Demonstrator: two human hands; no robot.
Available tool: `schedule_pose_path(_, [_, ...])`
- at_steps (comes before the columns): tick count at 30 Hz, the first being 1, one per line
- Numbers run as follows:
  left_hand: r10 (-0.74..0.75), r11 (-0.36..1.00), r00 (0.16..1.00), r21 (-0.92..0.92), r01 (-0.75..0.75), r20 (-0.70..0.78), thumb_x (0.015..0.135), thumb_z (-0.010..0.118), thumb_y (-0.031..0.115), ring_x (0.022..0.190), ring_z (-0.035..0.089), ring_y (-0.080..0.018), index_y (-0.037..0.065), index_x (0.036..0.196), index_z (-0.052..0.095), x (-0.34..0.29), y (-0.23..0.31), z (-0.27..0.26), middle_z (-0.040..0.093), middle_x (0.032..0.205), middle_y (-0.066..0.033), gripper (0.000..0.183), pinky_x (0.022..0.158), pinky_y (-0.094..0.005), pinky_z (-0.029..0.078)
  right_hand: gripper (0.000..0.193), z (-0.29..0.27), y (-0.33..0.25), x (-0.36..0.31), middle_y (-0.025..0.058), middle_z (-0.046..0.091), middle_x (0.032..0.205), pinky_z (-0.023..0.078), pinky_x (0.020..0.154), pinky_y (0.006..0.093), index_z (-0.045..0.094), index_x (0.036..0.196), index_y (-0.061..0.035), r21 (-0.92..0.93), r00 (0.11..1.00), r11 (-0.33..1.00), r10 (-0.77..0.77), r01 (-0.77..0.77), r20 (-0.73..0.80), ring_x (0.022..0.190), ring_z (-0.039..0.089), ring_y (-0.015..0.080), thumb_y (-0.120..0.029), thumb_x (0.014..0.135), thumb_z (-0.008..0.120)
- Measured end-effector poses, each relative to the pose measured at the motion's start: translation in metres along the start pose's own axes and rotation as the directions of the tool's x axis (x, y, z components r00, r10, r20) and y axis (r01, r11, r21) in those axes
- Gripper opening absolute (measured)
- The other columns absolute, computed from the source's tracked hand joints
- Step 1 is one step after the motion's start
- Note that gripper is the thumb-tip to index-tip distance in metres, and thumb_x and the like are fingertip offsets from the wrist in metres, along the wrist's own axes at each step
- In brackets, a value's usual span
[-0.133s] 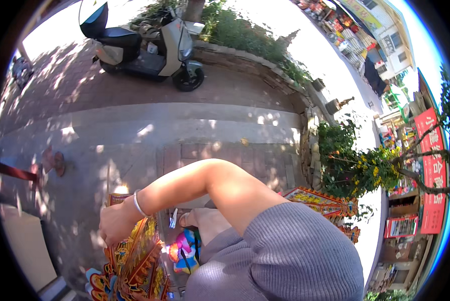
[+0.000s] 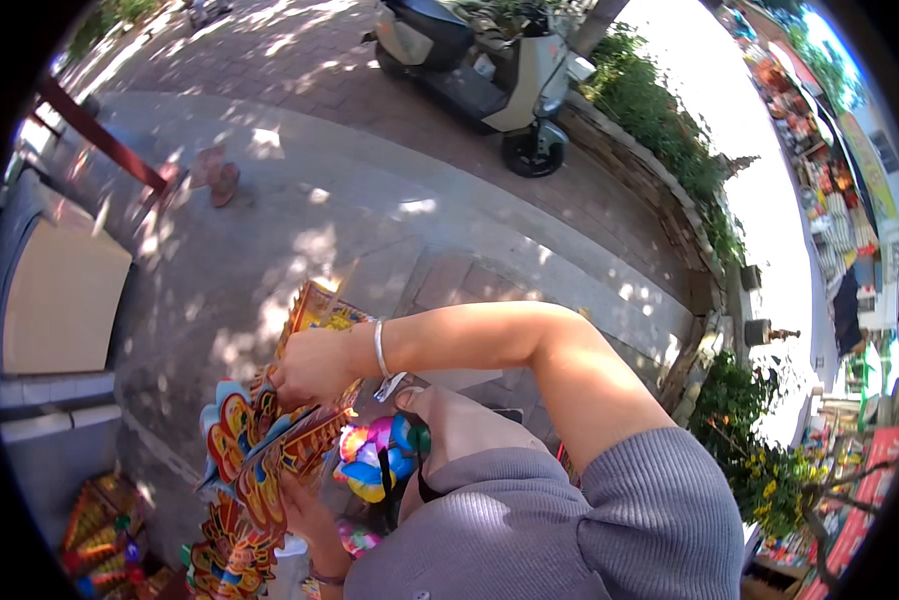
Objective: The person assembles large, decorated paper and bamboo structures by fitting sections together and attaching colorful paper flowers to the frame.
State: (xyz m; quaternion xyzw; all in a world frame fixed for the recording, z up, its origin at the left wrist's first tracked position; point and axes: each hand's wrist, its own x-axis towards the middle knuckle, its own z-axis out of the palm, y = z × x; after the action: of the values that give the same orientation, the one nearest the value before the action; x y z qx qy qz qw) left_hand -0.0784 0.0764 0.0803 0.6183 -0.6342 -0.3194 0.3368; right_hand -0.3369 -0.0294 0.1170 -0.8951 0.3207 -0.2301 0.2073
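My right hand (image 2: pixel 314 368), a silver bangle at its wrist, reaches across from the right with fingers closed over the upper part of an ornate decorated panel (image 2: pixel 304 440) in gold, red and blue. Below it my left hand (image 2: pixel 307 512) grips the panel's lower side, near its scalloped blue, red and yellow edge (image 2: pixel 231 425). The fingertips of both hands are partly hidden. Similar scalloped pieces (image 2: pixel 231 555) hang or lie under my left hand. Beside the panel, close to my leg, is a shiny rainbow-coloured object (image 2: pixel 377 455).
More ornate pieces (image 2: pixel 99 525) stand at the lower left, below a beige box-like surface (image 2: pixel 64 295). A red bar (image 2: pixel 104 140) slants at the far left. A parked scooter (image 2: pixel 489 85) stands beyond a pale paving strip (image 2: pixel 419 190). Stone-edged planting (image 2: pixel 659 110) runs along the right.
My view has turned left, so the scooter and shops sit further right. My left hand has come into clearer view on the panel. My right hand stays closed on it.
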Motion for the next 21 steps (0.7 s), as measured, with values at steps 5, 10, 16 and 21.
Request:
schedule_pose_path(5, [0.215,0.976,0.969,0.008,-0.216,-0.122,0.090,0.056,0.004,0.079,0.066,-0.0311,-0.005,0.099,0.065,0.012,0.012,0.008,0.067,0.091,-0.0174,0.015,0.069,-0.0337,0.052,0.013,-0.001,0.021,0.014,0.0047,0.062,0.080,0.048,0.058,0.0383,0.067,0.087,-0.0104,0.055,0.998,0.996,-0.067,0.067,0.010,0.071,0.061,0.0263,-0.020,0.077,0.067])
schedule_pose_path(10, [0.178,0.984,0.978,0.009,-0.178,-0.108,0.085,0.061,0.003,0.097,0.064,-0.0321,0.000,0.125,0.054,-0.001,0.025,-0.013,0.061,0.117,-0.0186,0.040,0.082,-0.0345,0.050,0.013,-0.005,0.003,0.008,0.0046,0.060,0.074,0.049,0.056,0.0353,0.067,0.088,-0.0085,-0.037,0.998,0.999,0.016,-0.018,-0.052,0.067,0.060,0.0241,-0.013,0.076,0.068])
schedule_pose_path(16, [-0.166,0.966,0.929,-0.244,0.086,-0.329,0.080,0.066,0.001,0.097,0.062,-0.0199,-0.001,0.121,0.054,-0.079,-0.055,-0.054,0.064,0.110,-0.0124,0.043,0.087,-0.0300,0.047,0.018,0.005,-0.018,0.037,0.0056,0.059,0.072,0.047,0.053,0.0349,0.068,0.092,-0.0080,-0.008,0.999,0.999,-0.033,0.033,-0.023,0.062,0.059,0.0243,-0.006,0.075,0.067])
schedule_pose_path(21, [-0.328,0.930,0.622,-0.360,0.079,-0.711,0.083,0.061,0.000,0.108,0.055,-0.0182,0.001,0.128,0.045,-0.088,-0.098,-0.115,0.058,0.115,-0.0120,0.047,0.090,-0.0314,0.046,0.030,0.008,-0.027,0.050,0.0042,0.062,0.078,0.049,0.055,0.0341,0.068,0.101,-0.0105,-0.097,0.998,0.993,-0.061,0.062,0.010,0.064,0.060,0.0242,-0.003,0.073,0.063])
